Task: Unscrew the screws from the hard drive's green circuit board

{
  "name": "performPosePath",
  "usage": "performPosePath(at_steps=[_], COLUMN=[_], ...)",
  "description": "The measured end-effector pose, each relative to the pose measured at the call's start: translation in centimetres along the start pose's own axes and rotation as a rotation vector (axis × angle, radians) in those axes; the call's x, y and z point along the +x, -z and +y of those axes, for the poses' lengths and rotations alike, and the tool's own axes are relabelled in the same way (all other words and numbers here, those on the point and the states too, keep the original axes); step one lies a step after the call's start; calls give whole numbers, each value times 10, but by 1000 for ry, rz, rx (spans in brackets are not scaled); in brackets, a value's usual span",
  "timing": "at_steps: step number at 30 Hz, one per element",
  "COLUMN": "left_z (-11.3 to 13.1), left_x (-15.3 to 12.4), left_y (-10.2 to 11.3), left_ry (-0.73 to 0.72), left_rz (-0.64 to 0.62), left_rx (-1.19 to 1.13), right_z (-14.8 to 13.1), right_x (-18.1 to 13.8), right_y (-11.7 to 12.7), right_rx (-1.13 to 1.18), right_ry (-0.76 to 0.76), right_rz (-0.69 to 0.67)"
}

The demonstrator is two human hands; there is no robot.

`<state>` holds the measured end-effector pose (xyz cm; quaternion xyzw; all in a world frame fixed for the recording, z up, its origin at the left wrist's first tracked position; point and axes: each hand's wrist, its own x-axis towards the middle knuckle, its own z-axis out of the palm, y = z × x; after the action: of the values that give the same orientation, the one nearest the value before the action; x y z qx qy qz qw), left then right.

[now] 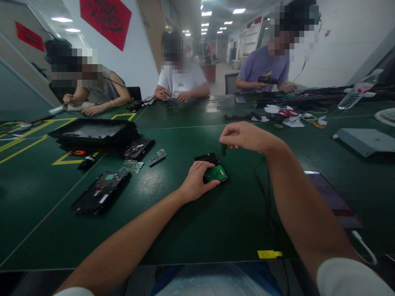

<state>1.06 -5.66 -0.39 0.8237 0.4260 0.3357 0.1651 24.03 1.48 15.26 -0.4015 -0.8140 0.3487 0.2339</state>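
What looks like a hard drive [217, 173], black with a green circuit board on top, lies flat on the table in front of me. My left hand [199, 181] grips it from the left, thumb along the near edge and fingers over the far side. Just beyond its right corner, my right hand [239, 137] is raised above the table with thumb and fingers pinched. A small dark green piece [224, 149] hangs down from that pinch, apart from the drive; its kind is too blurred to tell.
To the left lie a black device casing [100, 192], small circuit boards [158, 157] and stacked black trays [95, 133]. A tablet [331, 199] sits under my right forearm, near a grey box [365, 142]. Red-handled scissors [288, 113] and a bottle [359, 90] are farther back. Three people sit opposite.
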Motion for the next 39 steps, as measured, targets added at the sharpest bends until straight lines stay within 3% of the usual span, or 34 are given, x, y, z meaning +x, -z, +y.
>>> performPosePath(at_steps=[3, 8, 15, 25, 39], left_z=[0, 2, 2, 3, 0], left_x=[1, 0, 0, 1, 0], left_y=[0, 0, 1, 2, 0], left_ry=[-13, -14, -7, 1, -11], left_rz=[10, 14, 9, -3, 8], left_rx=[-1, 3, -1, 5, 5], right_z=[-4, -4, 4, -3, 2], right_x=[0, -2, -2, -3, -3], right_y=[-3, -5, -2, -1, 0], right_rx=[-5, 49, 173, -16, 148], right_ry=[12, 112, 102, 35, 128], right_rz=[14, -110, -166, -4, -234])
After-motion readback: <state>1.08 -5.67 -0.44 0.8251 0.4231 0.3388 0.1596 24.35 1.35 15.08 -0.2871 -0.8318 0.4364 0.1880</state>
